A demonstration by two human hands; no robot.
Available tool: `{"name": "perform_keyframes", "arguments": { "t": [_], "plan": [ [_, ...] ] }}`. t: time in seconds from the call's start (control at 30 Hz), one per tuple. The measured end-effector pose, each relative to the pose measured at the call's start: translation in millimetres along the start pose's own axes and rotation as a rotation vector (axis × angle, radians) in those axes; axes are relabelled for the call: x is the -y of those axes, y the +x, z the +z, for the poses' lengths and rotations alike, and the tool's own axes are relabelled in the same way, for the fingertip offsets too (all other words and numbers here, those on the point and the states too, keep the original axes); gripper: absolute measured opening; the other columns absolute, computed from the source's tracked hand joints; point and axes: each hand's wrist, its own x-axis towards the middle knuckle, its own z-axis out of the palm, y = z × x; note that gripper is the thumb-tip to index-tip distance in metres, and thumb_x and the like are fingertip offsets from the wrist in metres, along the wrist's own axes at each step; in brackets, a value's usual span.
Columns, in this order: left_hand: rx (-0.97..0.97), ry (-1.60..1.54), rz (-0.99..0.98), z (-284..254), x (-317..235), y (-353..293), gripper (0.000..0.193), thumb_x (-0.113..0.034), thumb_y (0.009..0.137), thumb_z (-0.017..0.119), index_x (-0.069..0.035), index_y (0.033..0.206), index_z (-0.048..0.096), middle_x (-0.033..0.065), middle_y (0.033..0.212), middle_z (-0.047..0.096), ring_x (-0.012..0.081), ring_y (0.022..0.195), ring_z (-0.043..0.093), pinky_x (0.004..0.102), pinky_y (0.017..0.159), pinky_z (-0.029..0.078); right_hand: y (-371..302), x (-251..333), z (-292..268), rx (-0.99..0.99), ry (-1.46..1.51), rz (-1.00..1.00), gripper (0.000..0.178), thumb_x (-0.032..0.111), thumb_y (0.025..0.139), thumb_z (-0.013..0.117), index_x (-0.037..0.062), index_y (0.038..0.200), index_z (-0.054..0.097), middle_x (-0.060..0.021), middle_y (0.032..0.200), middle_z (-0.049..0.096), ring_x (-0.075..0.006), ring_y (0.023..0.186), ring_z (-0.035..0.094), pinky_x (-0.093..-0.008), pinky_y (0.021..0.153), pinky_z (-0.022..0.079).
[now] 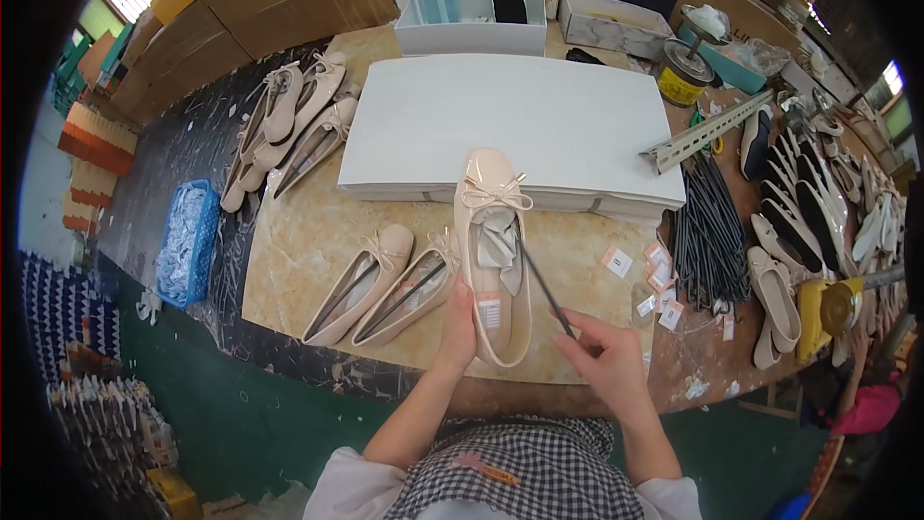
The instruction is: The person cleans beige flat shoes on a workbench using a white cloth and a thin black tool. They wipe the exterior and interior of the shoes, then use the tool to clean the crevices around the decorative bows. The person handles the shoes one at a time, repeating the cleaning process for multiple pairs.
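Observation:
My left hand [461, 329] is closed on the side of a beige ballet flat [493, 171] with a bow, its toe pointing away from me. White crumpled paper [497, 239] fills the front of the shoe, and a label lies on its insole. Between the thumb and fingers of my right hand [604, 351] is a thin dark rod [547, 291], its far end at the shoe's opening. To the left, a pair of matching beige flats [371, 281] rests on the table, each with a dark rod lying inside.
A stack of white sheets [510, 116] lies behind the shoe. Dark rods [710, 231] are piled at the right, beside small tags [661, 270] and more shoes [773, 299]. Farther left are beige shoes [289, 120] and a blue basket [190, 243].

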Motion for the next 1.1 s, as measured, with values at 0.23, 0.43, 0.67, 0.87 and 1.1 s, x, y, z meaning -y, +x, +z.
{"name": "perform_keyframes", "arguments": {
  "t": [0.23, 0.43, 0.67, 0.87, 1.1],
  "plan": [
    [0.079, 0.179, 0.219, 13, -18, -3, 0.060, -0.043, 0.100, 0.040, 0.000, 0.142, 0.032, 0.0131, 0.121, 0.058, 0.0177, 0.106, 0.059, 0.0292, 0.088, 0.049, 18, 12, 12, 0.108, 0.371, 0.039, 0.033, 0.008, 0.093, 0.058, 0.0017, 0.125, 0.061, 0.0095, 0.060, 0.044, -0.0002, 0.050, 0.031, -0.0204, 0.044, 0.024],
    [0.019, 0.184, 0.117, 33, -18, -17, 0.076, -0.056, 0.093, 0.048, 0.001, 0.140, 0.033, 0.0106, 0.118, 0.058, 0.0181, 0.106, 0.059, 0.0307, 0.087, 0.049, 26, 25, 27, -0.148, 0.190, -0.134, 0.030, 0.010, 0.091, 0.060, 0.0001, 0.120, 0.063, -0.0024, 0.052, 0.041, -0.0052, 0.047, 0.040, -0.0235, 0.045, 0.033],
    [0.012, 0.100, 0.098, 43, -1, -32, 0.083, -0.066, 0.088, 0.047, 0.001, 0.137, 0.037, 0.0089, 0.121, 0.054, 0.0156, 0.103, 0.057, 0.0298, 0.085, 0.050, 30, 8, 67, -0.276, -0.234, -0.372, 0.027, 0.007, 0.090, 0.059, -0.0029, 0.114, 0.064, -0.0138, 0.058, 0.058, -0.0213, 0.046, 0.055, -0.0326, 0.047, 0.043],
    [0.018, 1.399, 0.557, -20, -49, -44, 0.077, -0.030, 0.072, 0.075, -0.010, 0.137, 0.040, 0.0198, 0.131, 0.049, 0.0315, 0.121, 0.047, 0.0452, 0.101, 0.038, 5, -14, 0, -0.005, 0.120, 0.012, 0.030, 0.010, 0.094, 0.053, -0.0003, 0.119, 0.063, -0.0055, 0.077, 0.070, -0.0062, 0.061, 0.054, -0.0223, 0.056, 0.042],
    [0.111, 1.618, 0.237, -81, -72, -24, 0.039, -0.023, 0.065, 0.076, -0.020, 0.102, 0.065, 0.0160, 0.125, 0.047, 0.0380, 0.122, 0.040, 0.0497, 0.098, 0.036, 17, -21, 24, 0.108, 0.015, -0.086, 0.032, 0.014, 0.094, 0.054, -0.0020, 0.121, 0.061, -0.0055, 0.074, 0.068, -0.0043, 0.056, 0.048, -0.0192, 0.051, 0.038]
  ]
}}
